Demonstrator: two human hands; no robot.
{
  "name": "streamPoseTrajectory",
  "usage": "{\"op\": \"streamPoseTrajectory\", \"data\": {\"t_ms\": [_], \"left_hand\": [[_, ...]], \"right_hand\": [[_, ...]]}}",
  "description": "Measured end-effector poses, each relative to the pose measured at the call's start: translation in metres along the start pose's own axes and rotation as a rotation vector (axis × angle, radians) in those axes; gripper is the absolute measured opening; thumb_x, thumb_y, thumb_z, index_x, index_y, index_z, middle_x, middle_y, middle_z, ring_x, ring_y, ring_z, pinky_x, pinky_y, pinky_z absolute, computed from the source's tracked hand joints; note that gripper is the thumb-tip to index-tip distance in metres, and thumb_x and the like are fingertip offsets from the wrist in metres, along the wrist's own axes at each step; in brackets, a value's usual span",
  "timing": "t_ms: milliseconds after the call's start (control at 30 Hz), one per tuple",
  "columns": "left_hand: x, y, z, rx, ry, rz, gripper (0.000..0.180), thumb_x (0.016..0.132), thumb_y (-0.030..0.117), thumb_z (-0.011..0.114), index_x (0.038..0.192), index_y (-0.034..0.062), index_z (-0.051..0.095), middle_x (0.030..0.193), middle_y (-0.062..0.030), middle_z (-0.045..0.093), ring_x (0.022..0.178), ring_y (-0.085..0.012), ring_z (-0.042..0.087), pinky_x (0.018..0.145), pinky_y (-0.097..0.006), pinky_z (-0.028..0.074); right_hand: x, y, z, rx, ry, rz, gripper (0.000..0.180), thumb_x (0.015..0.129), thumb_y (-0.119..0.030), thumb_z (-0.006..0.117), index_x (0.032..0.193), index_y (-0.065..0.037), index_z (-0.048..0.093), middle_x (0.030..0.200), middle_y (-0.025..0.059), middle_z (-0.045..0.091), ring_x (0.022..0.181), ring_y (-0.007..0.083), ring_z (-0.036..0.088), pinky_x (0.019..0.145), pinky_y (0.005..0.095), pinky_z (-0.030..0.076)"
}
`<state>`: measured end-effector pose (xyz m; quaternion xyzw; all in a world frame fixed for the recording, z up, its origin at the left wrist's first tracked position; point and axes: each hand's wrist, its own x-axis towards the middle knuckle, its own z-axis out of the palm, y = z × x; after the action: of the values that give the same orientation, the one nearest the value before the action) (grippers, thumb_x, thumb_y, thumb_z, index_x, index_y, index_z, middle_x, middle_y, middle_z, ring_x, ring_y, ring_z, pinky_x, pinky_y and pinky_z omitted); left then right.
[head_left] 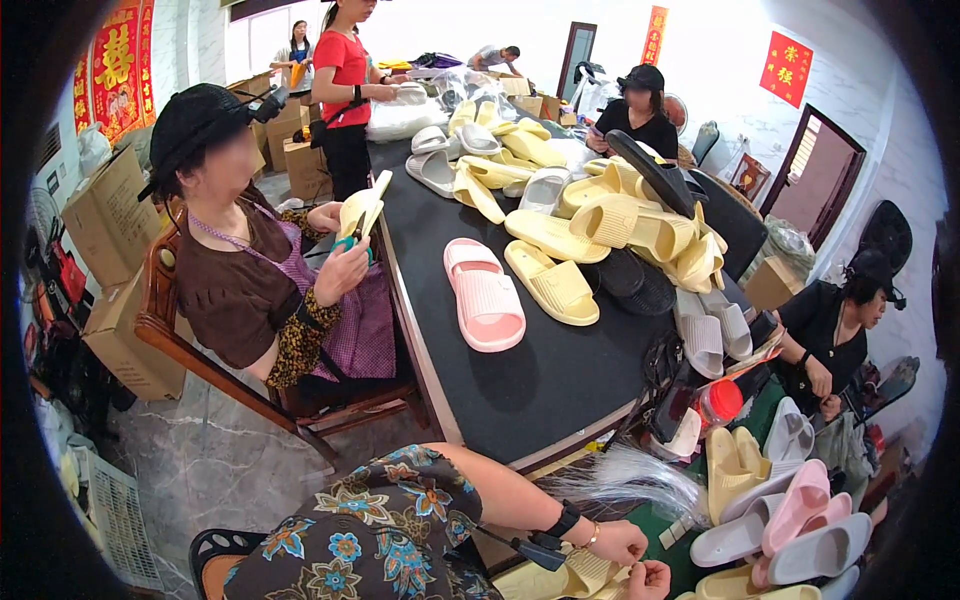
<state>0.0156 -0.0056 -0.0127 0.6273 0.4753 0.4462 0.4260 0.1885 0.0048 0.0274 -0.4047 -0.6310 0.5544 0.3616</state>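
Observation:
At the lower edge, my left arm reaches out of a dark floral sleeve, with a black band and a thin bracelet at the wrist. My left hand (pixel 620 543) has its fingers bent together in a pinch. Close beside it, my right hand (pixel 649 580) is curled closed, partly cut off by the picture's edge. Whatever the fingers hold is too small to make out. Just left of and below them lie pale yellow slippers (pixel 565 577). Beyond my hands, a bundle of clear plastic strands (pixel 625 480) spreads over a green surface (pixel 640 527).
A black-topped table (pixel 520 395) carries a pink slipper (pixel 484 295) and piled yellow slippers (pixel 555 283). More slippers (pixel 825 548) lie right of my hands, near a red-lidded jar (pixel 719 402). A seated co-worker (pixel 235 265) holds a yellow slipper and green-handled scissors. Other people sit or stand around.

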Motion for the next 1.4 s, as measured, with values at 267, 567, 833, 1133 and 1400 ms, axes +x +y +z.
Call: {"op": "streamPoseTrajectory", "data": {"t_ms": [267, 567, 833, 1133, 1400], "left_hand": [[0.003, -0.006, 0.001, -0.021, 0.032, -0.023, 0.014, 0.067, 0.015, 0.067, 0.071, 0.0015, 0.067, 0.067, -0.0104, 0.066, 0.061, -0.0218, 0.064, 0.055, -0.033, 0.049], [0.000, -0.007, 0.003, 0.062, 0.073, -0.020, 0.006, 0.062, 0.009, 0.066, 0.064, 0.0033, 0.066, 0.062, -0.0115, 0.064, 0.059, -0.0235, 0.064, 0.054, -0.033, 0.049], [0.010, -0.021, 0.012, 0.024, 0.081, -0.017, 0.014, 0.068, 0.015, 0.069, 0.073, 0.0018, 0.067, 0.069, -0.0113, 0.066, 0.065, -0.0244, 0.065, 0.057, -0.034, 0.050], [0.012, -0.017, 0.006, -0.015, 0.049, 0.023, 0.016, 0.068, 0.017, 0.071, 0.071, 0.0030, 0.066, 0.069, -0.0098, 0.066, 0.065, -0.0231, 0.064, 0.057, -0.034, 0.049], [0.002, -0.010, 0.016, 0.031, 0.036, 0.096, 0.012, 0.068, 0.014, 0.066, 0.067, 0.0023, 0.062, 0.066, -0.0121, 0.063, 0.061, -0.0248, 0.061, 0.054, -0.036, 0.046]], "right_hand": [[-0.001, -0.004, 0.002, 0.011, -0.060, 0.037, 0.004, 0.088, -0.002, 0.062, 0.085, -0.001, 0.059, 0.079, 0.0026, 0.060, 0.068, 0.0096, 0.053, 0.062, 0.0227, 0.044], [0.001, 0.004, 0.000, -0.358, -0.081, -0.100, 0.007, 0.087, -0.005, 0.065, 0.084, 0.000, 0.061, 0.074, 0.0020, 0.060, 0.066, 0.0092, 0.052, 0.061, 0.0240, 0.044], [-0.002, -0.001, 0.002, -0.217, 0.023, -0.058, 0.008, 0.088, -0.006, 0.063, 0.086, 0.001, 0.063, 0.077, 0.0034, 0.061, 0.066, 0.0102, 0.054, 0.061, 0.0227, 0.045], [-0.003, -0.007, 0.004, -0.188, 0.010, -0.003, 0.008, 0.088, -0.007, 0.062, 0.088, 0.001, 0.061, 0.079, 0.0022, 0.059, 0.070, 0.0110, 0.051, 0.063, 0.0242, 0.044], [-0.007, 0.003, -0.001, -0.241, -0.069, -0.168, 0.003, 0.088, -0.003, 0.058, 0.087, -0.001, 0.057, 0.083, 0.0036, 0.056, 0.075, 0.0131, 0.050, 0.069, 0.0260, 0.044]]}}
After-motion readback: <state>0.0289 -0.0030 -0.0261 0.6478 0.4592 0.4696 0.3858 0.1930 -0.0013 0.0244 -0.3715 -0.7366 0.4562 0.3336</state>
